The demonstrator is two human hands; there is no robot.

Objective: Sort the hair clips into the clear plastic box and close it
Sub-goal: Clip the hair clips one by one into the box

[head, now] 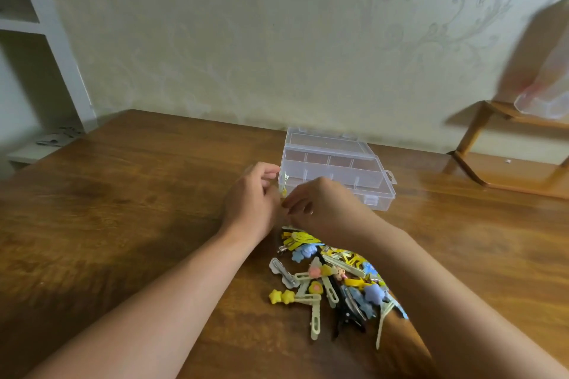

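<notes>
I see both hands meeting just in front of the clear plastic box (335, 169), which stands open on the wooden surface (123, 209), near the wall. Its lid is tipped back behind it, and the dividers inside make several compartments; they look empty except for something thin and pale at the near left corner. My left hand (251, 198) has curled fingers, and its fingertips touch the left near corner of the box. My right hand (320, 206) is also curled, with the fingers turned toward the left hand. Between the two hands I can see a small yellow clip (284, 192), just beside the box corner; both hands seem to pinch it, but I cannot tell which one truly holds it. The pile of hair clips (332, 280) lies on the surface nearer to me, between my forearms and partly under the right one: yellow, blue, cream and black pieces, with two yellow stars at its left edge.
</notes>
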